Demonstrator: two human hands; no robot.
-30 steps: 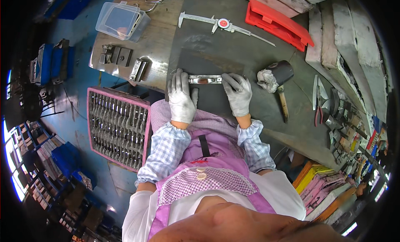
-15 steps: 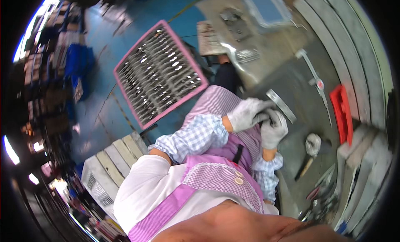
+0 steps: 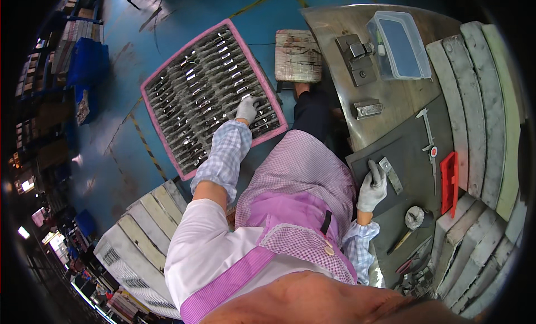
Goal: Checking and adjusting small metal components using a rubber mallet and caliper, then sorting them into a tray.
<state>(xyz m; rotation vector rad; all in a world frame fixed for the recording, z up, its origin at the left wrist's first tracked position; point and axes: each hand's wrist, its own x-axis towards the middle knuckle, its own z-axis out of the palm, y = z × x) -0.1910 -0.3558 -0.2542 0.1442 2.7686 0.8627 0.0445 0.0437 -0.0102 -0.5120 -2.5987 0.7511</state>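
Note:
Out to the left, my left hand (image 3: pixel 247 109), in a white glove, reaches down into a pink-edged tray (image 3: pixel 258 64) lined with dark padding. Rows of shiny curved metal parts (image 3: pixel 192 75) lie in it. The fingers are curled round the end of one metal part, mostly covered by the glove. My right hand (image 3: pixel 373 190), also gloved and with dark fingertips, rests open on the dark bench mat (image 3: pixel 416 176), fingers stretched out. Right beside those fingers lies a short flat steel bar (image 3: pixel 391 176), which they may touch.
A caliper (image 3: pixel 431 140), a red case (image 3: pixel 448 184) and a wooden-handled tool (image 3: pixel 410 223) lie on the bench. Beyond are a clear plastic box (image 3: pixel 399 45) and a steel fixture (image 3: pixel 354 59). Stacked grey pads (image 3: pixel 474 101) border the right. A stool (image 3: pixel 298 56) stands ahead.
My hands were together over my lap near the bar. My left hand has swung left to the tray; my right has lowered to the mat and opened. The view has shifted slightly.

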